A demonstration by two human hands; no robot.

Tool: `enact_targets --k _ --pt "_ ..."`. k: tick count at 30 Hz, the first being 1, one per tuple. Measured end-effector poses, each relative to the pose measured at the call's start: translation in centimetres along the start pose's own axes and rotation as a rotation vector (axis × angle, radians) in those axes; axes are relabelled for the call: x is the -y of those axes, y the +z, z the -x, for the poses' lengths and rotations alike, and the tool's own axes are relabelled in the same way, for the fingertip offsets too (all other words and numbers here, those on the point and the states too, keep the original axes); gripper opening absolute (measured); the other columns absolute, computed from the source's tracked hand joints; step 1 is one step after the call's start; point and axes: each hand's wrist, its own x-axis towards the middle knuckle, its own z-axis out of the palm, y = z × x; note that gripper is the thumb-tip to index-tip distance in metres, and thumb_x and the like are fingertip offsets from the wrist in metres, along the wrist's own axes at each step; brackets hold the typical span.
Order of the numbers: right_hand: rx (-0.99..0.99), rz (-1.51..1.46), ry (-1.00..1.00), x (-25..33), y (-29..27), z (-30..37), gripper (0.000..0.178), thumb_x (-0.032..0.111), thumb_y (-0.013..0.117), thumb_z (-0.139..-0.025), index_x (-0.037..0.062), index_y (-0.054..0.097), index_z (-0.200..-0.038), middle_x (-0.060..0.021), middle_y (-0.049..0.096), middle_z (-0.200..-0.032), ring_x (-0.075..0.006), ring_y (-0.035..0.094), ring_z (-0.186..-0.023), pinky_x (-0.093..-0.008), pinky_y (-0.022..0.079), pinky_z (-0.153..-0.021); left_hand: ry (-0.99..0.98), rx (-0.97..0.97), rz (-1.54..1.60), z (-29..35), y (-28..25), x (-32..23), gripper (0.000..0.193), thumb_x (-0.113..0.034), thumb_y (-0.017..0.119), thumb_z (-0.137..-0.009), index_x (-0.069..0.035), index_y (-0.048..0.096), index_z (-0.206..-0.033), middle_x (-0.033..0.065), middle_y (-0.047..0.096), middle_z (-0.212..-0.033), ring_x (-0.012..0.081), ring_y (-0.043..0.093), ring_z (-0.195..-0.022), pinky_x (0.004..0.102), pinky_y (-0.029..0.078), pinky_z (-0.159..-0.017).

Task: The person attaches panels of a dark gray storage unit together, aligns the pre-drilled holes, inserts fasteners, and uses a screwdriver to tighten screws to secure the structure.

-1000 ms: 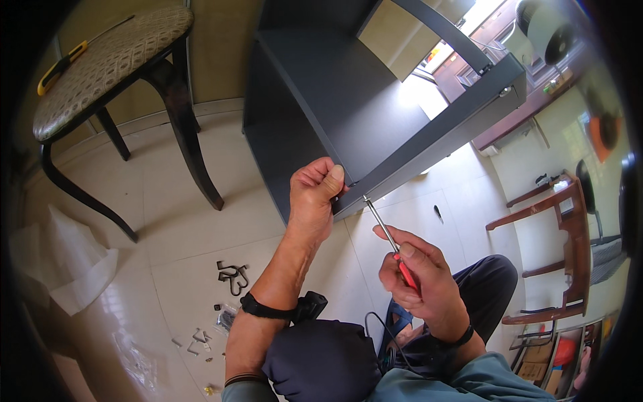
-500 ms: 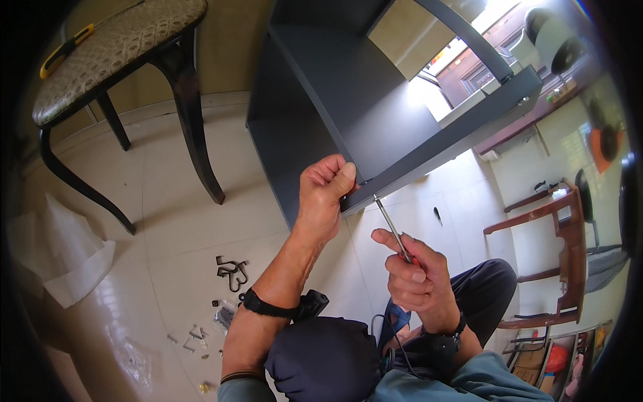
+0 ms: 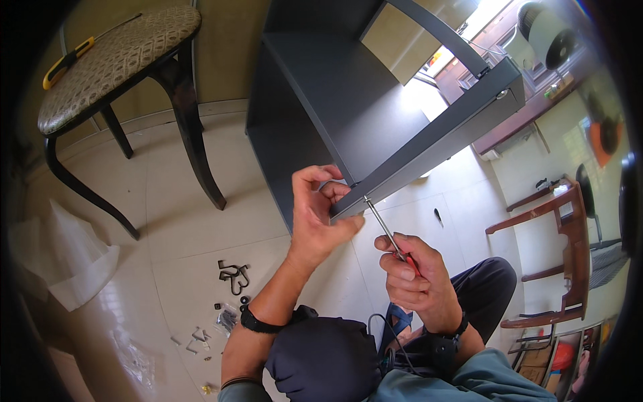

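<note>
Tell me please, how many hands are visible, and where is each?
2: the left hand is at the near end of the dark grey panel; the right hand, further right, grips a red-handled screwdriver.

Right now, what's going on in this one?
A person's right hand holds a red-handled screwdriver, its tip at the outer face of a panel on a dark grey shelving unit. The left hand straddles the panel's near corner. Black bent pieces lie on the tiled floor; a yellow-and-black utility knife rests on a patterned seat.
</note>
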Motion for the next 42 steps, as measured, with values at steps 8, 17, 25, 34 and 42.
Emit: enact_targets --k 8,17,25,34,42 --pt "-0.125 0.205 -0.001 0.0 1.8 0.4 0.02 0.028 0.045 -0.099 0.0112 0.055 -0.097 0.0031 0.048 -0.061 -0.0022 0.024 -0.034 -0.0172 0.022 -0.032 0.137 0.128 -0.563 0.8 0.4 -0.6 0.048 0.005 0.071 -0.067 -0.005 0.059 -0.113 0.0078 0.057 -0.1 0.0165 0.053 -0.095 0.0271 0.043 -0.085" --pt "-0.248 0.275 -0.083 -0.8 3.0 0.4 0.026 0.027 0.041 -0.099 0.0081 0.058 -0.097 0.0033 0.046 -0.059 -0.0026 0.025 -0.031 -0.0194 0.022 -0.029 0.195 0.439 -0.686 0.4 0.1 -2.6 0.037 -0.008 0.069 -0.072 -0.005 0.066 -0.109 0.0086 0.066 -0.1 0.0264 0.045 -0.099 0.0414 0.032 -0.095" --pt "-0.228 0.276 -0.077 -1.1 3.9 0.9 0.023 0.029 0.043 -0.099 0.0093 0.055 -0.098 0.0036 0.045 -0.061 -0.0016 0.025 -0.036 -0.0175 0.023 -0.033 0.164 0.3 -0.966 0.2 1.5 -3.1 0.034 -0.005 0.076 -0.068 -0.01 0.07 -0.101 0.0096 0.067 -0.082 0.0282 0.051 -0.075 0.0353 0.045 -0.069" --pt "-0.283 0.535 -0.215 -1.9 4.6 1.5 0.026 0.023 0.048 -0.096 0.0027 0.052 -0.111 -0.0054 0.056 -0.073 -0.0087 0.041 -0.043 -0.0222 0.033 -0.038 0.363 0.144 -1.007 -0.3 1.6 -1.7 0.021 0.0 0.074 -0.068 -0.012 0.072 -0.085 0.0092 0.055 -0.067 0.025 0.054 -0.06 0.0331 0.045 -0.052" --pt "-0.563 2.133 -1.147 -5.9 1.6 1.5 0.04 0.0 0.056 -0.087 0.0022 0.049 -0.126 -0.016 0.057 -0.075 -0.0174 0.055 -0.055 -0.0332 0.046 -0.049 0.389 0.131 -1.019 -0.2 1.6 -1.6 0.023 -0.002 0.074 -0.068 -0.015 0.072 -0.087 0.01 0.054 -0.07 0.0257 0.058 -0.06 0.0347 0.045 -0.048"
